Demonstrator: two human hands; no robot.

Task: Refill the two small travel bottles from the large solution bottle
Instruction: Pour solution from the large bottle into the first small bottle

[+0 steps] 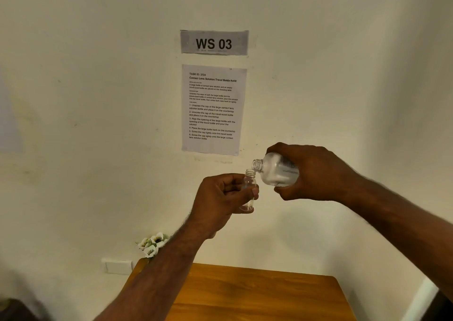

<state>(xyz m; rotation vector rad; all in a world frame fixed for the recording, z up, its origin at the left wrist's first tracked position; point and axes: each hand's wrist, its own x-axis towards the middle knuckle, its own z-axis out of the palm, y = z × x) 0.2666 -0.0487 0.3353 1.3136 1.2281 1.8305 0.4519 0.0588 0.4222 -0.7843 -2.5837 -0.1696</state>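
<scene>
Your left hand [221,198] grips an upright, uncapped small travel bottle [248,190]; your right hand [311,173] grips the large solution bottle [275,170], tilted mouth-down against its opening, above the desk [257,293].

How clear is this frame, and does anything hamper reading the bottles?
Head view: dim, warm light; wide-angle bending at the edges; wall sheet legible; small travel bottle and large bottle are transparent and soft, so liquid level is unclear.
</scene>
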